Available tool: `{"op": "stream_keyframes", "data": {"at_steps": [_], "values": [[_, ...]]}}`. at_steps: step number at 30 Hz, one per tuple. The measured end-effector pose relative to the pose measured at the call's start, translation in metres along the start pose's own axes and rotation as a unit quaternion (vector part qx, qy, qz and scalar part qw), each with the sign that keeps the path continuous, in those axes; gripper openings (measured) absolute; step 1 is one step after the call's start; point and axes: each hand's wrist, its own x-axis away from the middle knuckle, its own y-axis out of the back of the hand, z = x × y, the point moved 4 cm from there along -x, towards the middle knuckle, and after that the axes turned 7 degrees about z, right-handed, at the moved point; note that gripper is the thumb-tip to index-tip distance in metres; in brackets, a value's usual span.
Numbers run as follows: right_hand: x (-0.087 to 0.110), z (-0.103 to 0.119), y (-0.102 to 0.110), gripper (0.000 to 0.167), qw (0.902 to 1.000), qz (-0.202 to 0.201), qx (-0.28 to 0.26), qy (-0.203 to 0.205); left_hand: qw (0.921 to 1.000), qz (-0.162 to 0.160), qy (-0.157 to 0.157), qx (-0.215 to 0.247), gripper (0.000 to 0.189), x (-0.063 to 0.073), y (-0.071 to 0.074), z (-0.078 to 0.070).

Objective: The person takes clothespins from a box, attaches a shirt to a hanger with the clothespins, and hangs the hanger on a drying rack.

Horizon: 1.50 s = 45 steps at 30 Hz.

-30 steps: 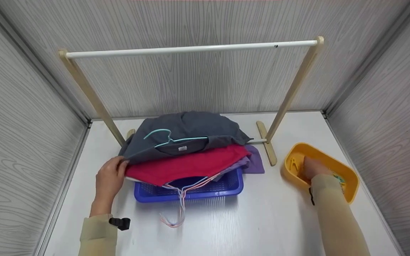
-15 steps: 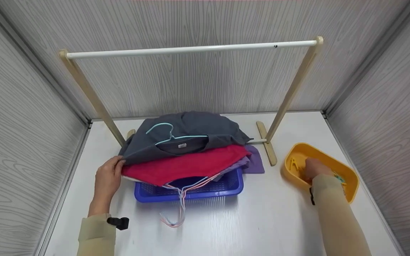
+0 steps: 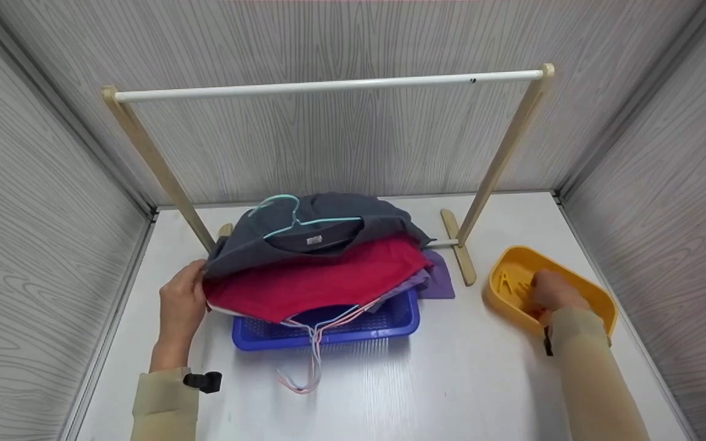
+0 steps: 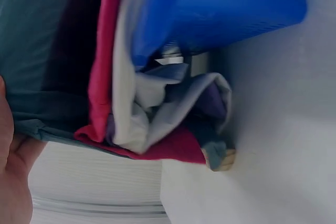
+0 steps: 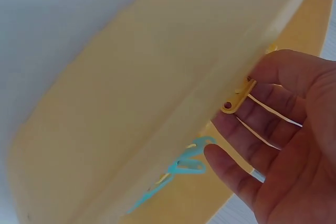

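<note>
My left hand (image 3: 181, 303) pinches the left edge of a dark grey shirt (image 3: 328, 211) lying on top of a clothes pile; thumb and fingers also show at that cloth edge in the left wrist view. A mint green hanger (image 3: 298, 222) sits in its neckline. Under it lie a red shirt (image 3: 322, 278) and a purple garment (image 3: 442, 275), over a blue basket (image 3: 328, 340). My right hand (image 3: 555, 293) is down in a yellow bin (image 3: 515, 315). In the right wrist view, thumb and forefinger pinch a yellow clothespin (image 5: 239, 98); turquoise clothespins (image 5: 189, 166) lie beside the fingertips.
A drying rack with a white top bar (image 3: 328, 86) and wooden legs stands behind the pile. Several hanger hooks (image 3: 315, 355) hang over the basket's front rim. Other yellow clothespins (image 3: 504, 283) lie in the bin. Grey wood-grain walls enclose the white table.
My left hand has shifted slightly left, raising the grey shirt's near edge; its mint green hanger has moved up and back. My right hand has moved a little to the right inside the bin.
</note>
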Motion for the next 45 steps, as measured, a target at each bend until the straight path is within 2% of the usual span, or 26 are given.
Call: {"op": "stream_keyframes", "data": {"at_steps": [5, 8, 11, 15, 18, 23, 31, 34, 38, 45], "values": [[-0.013, -0.008, 0.005, 0.018, 0.9978, -0.009, 0.056, 0.034, 0.9997, -0.016, -0.002, 0.018, 0.014, -0.013, 0.014, -0.012], [-0.015, -0.009, 0.008, 0.019, 0.9961, -0.014, 0.068, 0.055, 0.9995, -0.016, -0.004, 0.028, 0.012, -0.024, 0.023, -0.021], [-0.014, -0.009, 0.009, 0.027, 0.9936, -0.025, 0.084, 0.072, 0.9992, -0.023, -0.010, 0.030, 0.011, -0.035, 0.032, -0.031], [-0.013, -0.010, 0.008, 0.040, 0.9934, -0.031, 0.074, 0.082, 0.9976, -0.053, -0.020, 0.041, 0.012, -0.046, 0.040, -0.043], [-0.014, -0.011, 0.007, 0.039, 0.9949, -0.034, 0.051, 0.080, 0.9957, -0.069, -0.026, 0.055, 0.011, -0.050, 0.044, -0.051], [-0.012, -0.013, 0.009, 0.039, 0.9944, -0.052, 0.020, 0.090, 0.9945, -0.075, -0.026, 0.068, 0.010, -0.052, 0.046, -0.061], [-0.008, -0.008, 0.012, 0.043, 0.9912, -0.077, 0.005, 0.107, 0.9866, -0.107, -0.025, 0.120, 0.011, -0.062, 0.057, -0.070], [-0.007, -0.006, 0.013, 0.041, 0.9893, -0.092, 0.008, 0.113, 0.9856, -0.097, -0.035, 0.134, 0.014, -0.063, 0.055, -0.072], [-0.006, -0.002, 0.013, 0.039, 0.9848, -0.117, 0.010, 0.128, 0.9888, -0.065, -0.041, 0.128, 0.016, -0.060, 0.045, -0.072], [0.000, 0.005, 0.014, 0.041, 0.9733, -0.179, -0.012, 0.143, 0.9918, -0.042, -0.032, 0.116, 0.015, -0.056, 0.033, -0.071]]}}
